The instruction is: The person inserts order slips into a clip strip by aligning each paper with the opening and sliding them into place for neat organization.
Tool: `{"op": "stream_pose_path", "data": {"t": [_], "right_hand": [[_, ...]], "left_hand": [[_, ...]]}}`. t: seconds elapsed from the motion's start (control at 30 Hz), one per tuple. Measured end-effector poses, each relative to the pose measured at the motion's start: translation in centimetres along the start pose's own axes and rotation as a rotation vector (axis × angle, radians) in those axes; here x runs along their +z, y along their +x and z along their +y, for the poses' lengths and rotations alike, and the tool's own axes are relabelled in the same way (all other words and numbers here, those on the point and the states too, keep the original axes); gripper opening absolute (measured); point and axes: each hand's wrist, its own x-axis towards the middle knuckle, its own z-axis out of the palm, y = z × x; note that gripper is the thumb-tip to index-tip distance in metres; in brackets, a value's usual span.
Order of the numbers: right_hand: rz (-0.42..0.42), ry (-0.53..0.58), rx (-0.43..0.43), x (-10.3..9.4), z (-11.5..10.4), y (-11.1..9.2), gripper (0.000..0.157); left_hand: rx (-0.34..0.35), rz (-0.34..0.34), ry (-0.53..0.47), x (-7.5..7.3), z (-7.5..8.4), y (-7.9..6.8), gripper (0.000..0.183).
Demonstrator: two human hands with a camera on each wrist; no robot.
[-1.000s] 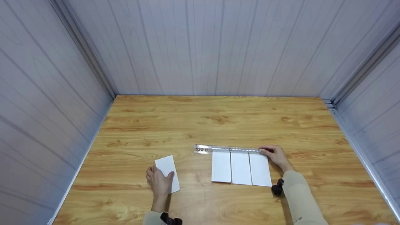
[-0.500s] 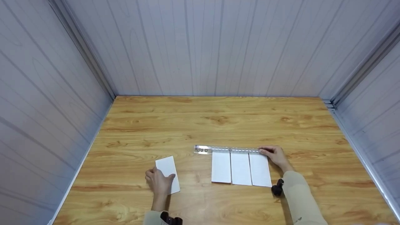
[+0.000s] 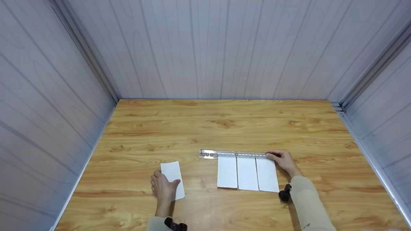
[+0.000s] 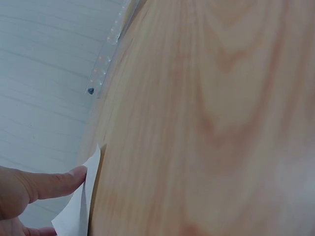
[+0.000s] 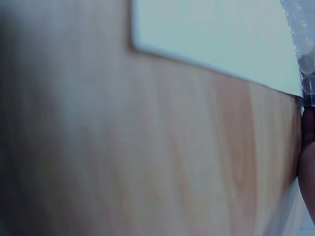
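Observation:
In the head view, my left hand grips a white paper card by its two long sides, thumb on the right and fingers on the left. The left wrist view shows the thumb against the card, which bows slightly. My right hand pinches the right end of a clear plastic ruler, which has round holes at its left end. Under the ruler's lower edge lie three white cards side by side, the left card, the middle card and the right card, with narrow gaps between.
All this lies on a wood-grain table. Pale panelled walls stand behind it and along both sides. Bare tabletop separates the held card from the row. A black device is strapped at the right wrist.
The card in my left hand has turned slightly, its top edge now more level, and it has begun to bow. My right hand and the ruler have stayed put.

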Motion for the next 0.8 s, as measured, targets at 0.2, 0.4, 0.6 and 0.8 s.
{"op": "stream_pose_path", "data": {"t": [0.2, 0.4, 0.6, 0.8], "right_hand": [[0.004, -0.014, 0.015, -0.1, 1.9, 0.6, 0.021], [0.008, -0.030, 0.020, -0.1, 2.1, 0.7, 0.021], [-0.011, -0.005, 0.042, -0.2, 2.1, 0.7, 0.023], [-0.010, -0.032, 0.020, -0.1, 2.2, 0.6, 0.022]], "left_hand": [[-0.005, -0.023, -0.031, -0.1, 0.1, 0.0, 0.075], [-0.001, -0.052, -0.103, 0.0, 0.1, 0.1, 0.075], [0.016, -0.043, -0.168, 0.1, 0.0, 0.1, 0.074], [0.034, -0.032, -0.202, 0.3, 0.0, 0.2, 0.072]]}}
